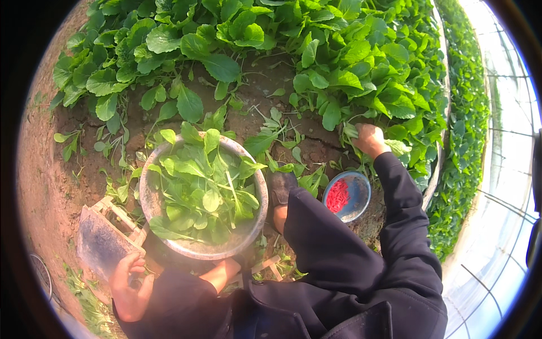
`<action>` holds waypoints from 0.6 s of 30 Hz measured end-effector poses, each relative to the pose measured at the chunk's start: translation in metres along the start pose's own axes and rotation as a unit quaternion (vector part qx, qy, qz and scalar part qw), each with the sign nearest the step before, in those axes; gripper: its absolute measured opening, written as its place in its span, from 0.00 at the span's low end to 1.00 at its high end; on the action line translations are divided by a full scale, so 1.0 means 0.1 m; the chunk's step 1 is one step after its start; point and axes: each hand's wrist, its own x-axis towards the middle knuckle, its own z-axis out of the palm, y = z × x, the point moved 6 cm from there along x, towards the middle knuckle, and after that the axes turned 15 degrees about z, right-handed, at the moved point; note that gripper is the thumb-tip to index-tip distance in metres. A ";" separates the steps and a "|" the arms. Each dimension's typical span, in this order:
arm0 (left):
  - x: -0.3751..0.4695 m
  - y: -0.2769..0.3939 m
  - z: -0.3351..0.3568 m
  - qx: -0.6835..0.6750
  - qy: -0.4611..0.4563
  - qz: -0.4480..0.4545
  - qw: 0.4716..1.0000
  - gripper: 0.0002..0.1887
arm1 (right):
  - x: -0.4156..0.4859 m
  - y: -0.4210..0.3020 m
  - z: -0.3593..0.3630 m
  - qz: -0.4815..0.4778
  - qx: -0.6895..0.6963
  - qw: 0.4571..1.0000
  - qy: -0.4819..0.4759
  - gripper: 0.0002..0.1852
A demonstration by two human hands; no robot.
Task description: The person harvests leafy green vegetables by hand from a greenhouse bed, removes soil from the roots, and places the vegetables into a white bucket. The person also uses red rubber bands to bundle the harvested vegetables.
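My right hand (pixel 369 139) is closed around the base of a leafy green plant (pixel 349 130) at the edge of the dense bed. Near the lower left, my left hand (pixel 132 288) is held with curled, parted fingers and nothing seen in it, close to a small wooden stool (pixel 103 241). Between my legs stands a round basin (pixel 263 190) holding loose leafy greens (pixel 203 186). By my right knee, a small blue bowl (pixel 360 197) contains many red strips or bands (pixel 337 196).
Dense leafy greens (pixel 237 25) grow across the far side. Loose leaves and small plants lie on the brown soil (pixel 266 84). A pale strip (pixel 442 84) borders the bed at right, with translucent greenhouse sheeting (pixel 504 169) beyond. Part of a wooden frame (pixel 266 263) shows below the basin.
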 end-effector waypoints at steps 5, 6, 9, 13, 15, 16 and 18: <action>-0.13 0.13 0.06 -0.032 0.047 0.035 0.998 0.29 | -0.09 -0.64 -0.53 -0.094 0.207 0.961 -0.155 0.22; -0.16 0.16 0.07 -0.022 0.053 0.048 0.997 0.29 | -0.16 -0.82 -0.73 -0.115 0.240 0.946 -0.182 0.22; -0.21 0.37 0.11 0.011 0.072 0.091 0.993 0.27 | -0.32 -1.17 -1.10 -0.167 0.389 0.878 -0.222 0.23; -0.31 0.66 0.15 0.056 0.066 0.134 0.987 0.23 | -0.73 -1.69 -1.76 -0.233 0.570 0.736 -0.282 0.25; -0.35 0.76 0.17 0.057 0.072 0.157 0.983 0.22 | -0.78 -1.75 -1.94 -0.227 0.604 0.720 -0.255 0.24; -0.39 0.76 0.17 0.059 0.076 0.161 0.982 0.21 | -0.81 -1.79 -1.98 -0.211 0.638 0.698 -0.247 0.23; -0.45 0.72 0.20 0.054 0.086 0.164 0.981 0.21 | -0.80 -1.80 -1.97 -0.192 0.672 0.675 -0.236 0.22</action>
